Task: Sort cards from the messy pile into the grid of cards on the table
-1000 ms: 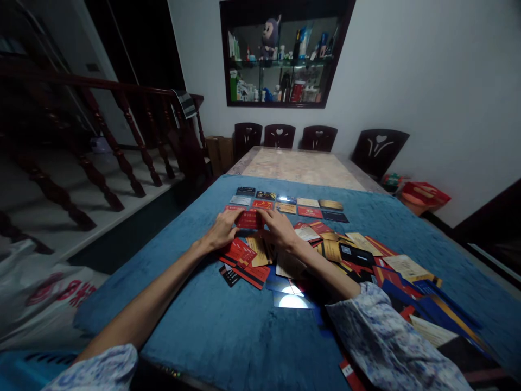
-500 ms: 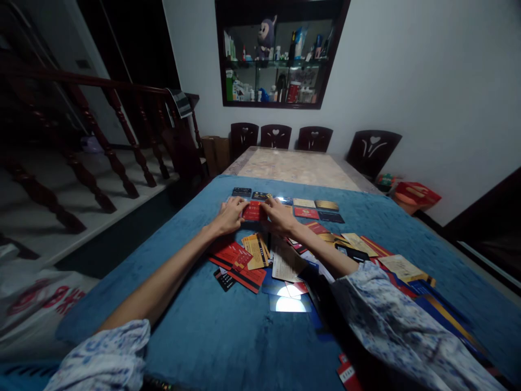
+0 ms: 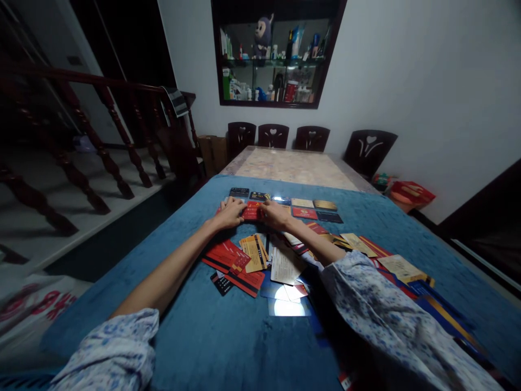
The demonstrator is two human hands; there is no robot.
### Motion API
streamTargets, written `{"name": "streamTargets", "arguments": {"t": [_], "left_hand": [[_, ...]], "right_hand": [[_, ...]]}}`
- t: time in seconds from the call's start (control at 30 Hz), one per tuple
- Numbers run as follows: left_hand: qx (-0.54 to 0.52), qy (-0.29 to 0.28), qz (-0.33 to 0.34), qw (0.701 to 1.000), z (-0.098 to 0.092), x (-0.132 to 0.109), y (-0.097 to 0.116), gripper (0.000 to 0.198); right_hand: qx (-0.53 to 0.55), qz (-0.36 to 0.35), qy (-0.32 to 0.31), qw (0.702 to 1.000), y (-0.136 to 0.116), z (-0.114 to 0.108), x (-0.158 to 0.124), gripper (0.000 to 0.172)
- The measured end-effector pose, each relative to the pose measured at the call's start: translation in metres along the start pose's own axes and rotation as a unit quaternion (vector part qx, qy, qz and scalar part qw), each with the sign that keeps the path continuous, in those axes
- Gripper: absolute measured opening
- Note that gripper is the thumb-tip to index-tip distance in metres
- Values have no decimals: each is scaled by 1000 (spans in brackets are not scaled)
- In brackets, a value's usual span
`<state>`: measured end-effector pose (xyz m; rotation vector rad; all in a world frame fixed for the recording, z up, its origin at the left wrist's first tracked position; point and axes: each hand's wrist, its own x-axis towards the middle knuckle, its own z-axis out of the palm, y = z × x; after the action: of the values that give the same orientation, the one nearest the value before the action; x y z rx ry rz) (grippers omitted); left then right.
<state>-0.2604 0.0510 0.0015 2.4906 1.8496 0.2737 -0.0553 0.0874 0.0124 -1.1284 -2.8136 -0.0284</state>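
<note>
A red card (image 3: 253, 211) lies flat between my two hands on the blue cloth (image 3: 228, 336), in the second row of a neat grid of cards (image 3: 313, 209). My left hand (image 3: 229, 214) pinches the card's left edge with curled fingers. My right hand (image 3: 275, 215) holds its right edge the same way. A loose heap of red, gold, black and blue cards (image 3: 260, 260) spreads under and to the right of my forearms.
The marble table top (image 3: 301, 165) extends bare beyond the cloth, with several dark chairs (image 3: 368, 149) around its far end. A wooden stair railing (image 3: 101, 125) stands at left. A glass wall cabinet (image 3: 277, 54) hangs behind. A red bag (image 3: 409, 194) sits on the floor at right.
Both hands have carried the red card away from me, from near the loose heap up into the grid's second row. My arms stretch further out.
</note>
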Motion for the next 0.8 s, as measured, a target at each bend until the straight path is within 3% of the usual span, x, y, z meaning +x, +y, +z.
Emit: {"name": "streamTargets", "arguments": {"t": [0.63, 0.8], "left_hand": [[14, -47, -15, 999, 8, 16, -6, 42], [18, -69, -13, 997, 6, 19, -5, 50]], "right_hand": [[11, 6, -16, 1000, 10, 13, 8, 22], [15, 6, -27, 1000, 11, 15, 8, 23]]}}
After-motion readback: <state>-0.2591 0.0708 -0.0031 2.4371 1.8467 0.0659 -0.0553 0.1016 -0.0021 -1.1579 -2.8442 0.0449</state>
